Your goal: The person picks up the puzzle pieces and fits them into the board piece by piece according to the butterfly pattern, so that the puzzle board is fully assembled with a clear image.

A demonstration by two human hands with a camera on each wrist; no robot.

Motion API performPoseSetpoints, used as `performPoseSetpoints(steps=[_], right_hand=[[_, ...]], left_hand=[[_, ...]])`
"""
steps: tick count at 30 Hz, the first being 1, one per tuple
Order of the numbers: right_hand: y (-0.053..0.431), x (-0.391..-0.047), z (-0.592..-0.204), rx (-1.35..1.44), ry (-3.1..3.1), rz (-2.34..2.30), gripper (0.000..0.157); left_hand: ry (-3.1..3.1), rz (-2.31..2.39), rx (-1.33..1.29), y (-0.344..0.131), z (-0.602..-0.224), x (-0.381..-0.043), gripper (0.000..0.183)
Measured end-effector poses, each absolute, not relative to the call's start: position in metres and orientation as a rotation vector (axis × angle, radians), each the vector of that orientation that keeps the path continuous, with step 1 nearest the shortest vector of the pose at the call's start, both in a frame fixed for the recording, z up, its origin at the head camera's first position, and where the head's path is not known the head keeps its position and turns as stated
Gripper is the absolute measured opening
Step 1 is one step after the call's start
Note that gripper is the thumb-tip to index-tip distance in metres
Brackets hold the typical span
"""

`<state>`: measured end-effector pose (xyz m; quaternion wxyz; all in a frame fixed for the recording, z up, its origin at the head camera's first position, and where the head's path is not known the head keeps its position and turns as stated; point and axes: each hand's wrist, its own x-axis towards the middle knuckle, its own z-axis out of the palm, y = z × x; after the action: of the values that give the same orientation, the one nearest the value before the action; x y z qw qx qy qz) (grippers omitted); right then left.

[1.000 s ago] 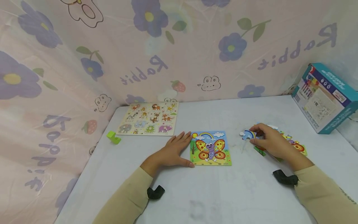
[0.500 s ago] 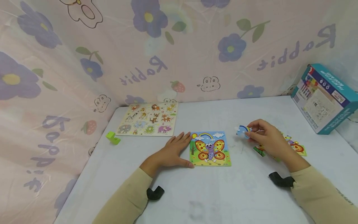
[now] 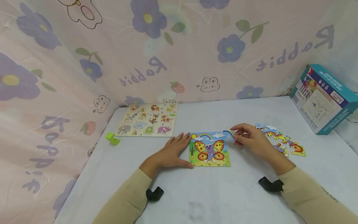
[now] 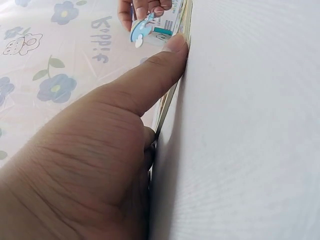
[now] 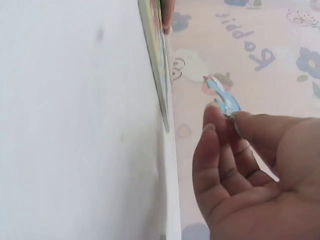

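Observation:
A square butterfly puzzle board [image 3: 210, 149] lies on the table in front of the person. The left hand [image 3: 170, 154] rests at its left edge, fingers spread, with the thumb at the near corner; in the left wrist view the thumb [image 4: 160, 65] touches the board's edge. Between thumb and fingers the right hand [image 3: 255, 144] pinches a blue puzzle piece [image 3: 228, 134] with a rainbow on it, held above the board's upper right corner. The right wrist view shows this piece [image 5: 227, 101] tilted and clear of the board. Several loose puzzle pieces [image 3: 298, 149] lie to the right, partly behind the right hand.
An animal puzzle board [image 3: 148, 119] lies at the back left, with a small green block [image 3: 112, 138] beside it. A teal box [image 3: 324, 99] stands at the back right. Printed fabric [image 3: 181, 56] hangs behind the white table [image 3: 209, 196].
The right hand has lifted the rainbow piece from beside the loose pieces and carried it left to the butterfly board. More loose pieces now show. The left hand has stayed still.

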<state>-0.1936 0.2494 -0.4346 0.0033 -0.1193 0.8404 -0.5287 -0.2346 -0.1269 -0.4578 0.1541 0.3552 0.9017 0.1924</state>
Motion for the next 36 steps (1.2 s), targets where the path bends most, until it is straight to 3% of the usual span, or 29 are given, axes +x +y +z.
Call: performPoseSetpoints(steps=[6, 21, 31, 36], right_hand=[[0.228, -0.201, -0.441, -0.385, 2.558, -1.706, 0.025], [0.183, -0.225, -0.451, -0.363, 2.560, -1.651, 0.032], [0.179, -0.225, -0.447, -0.313, 2.743, -1.432, 0.034], [0.178, -0.218, -0.441, -0.428, 2.864, -1.269, 0.034]], left_hand=[[2.590, 0.544, 1.012, -0.127, -0.459, -0.235, 0.125], [2.588, 0.551, 1.009, -0.126, -0.456, -0.234, 0.124], [2.583, 0.550, 1.001, -0.125, -0.455, -0.233, 0.124], [2.589, 0.537, 1.003, -0.126, -0.454, -0.232, 0.125]])
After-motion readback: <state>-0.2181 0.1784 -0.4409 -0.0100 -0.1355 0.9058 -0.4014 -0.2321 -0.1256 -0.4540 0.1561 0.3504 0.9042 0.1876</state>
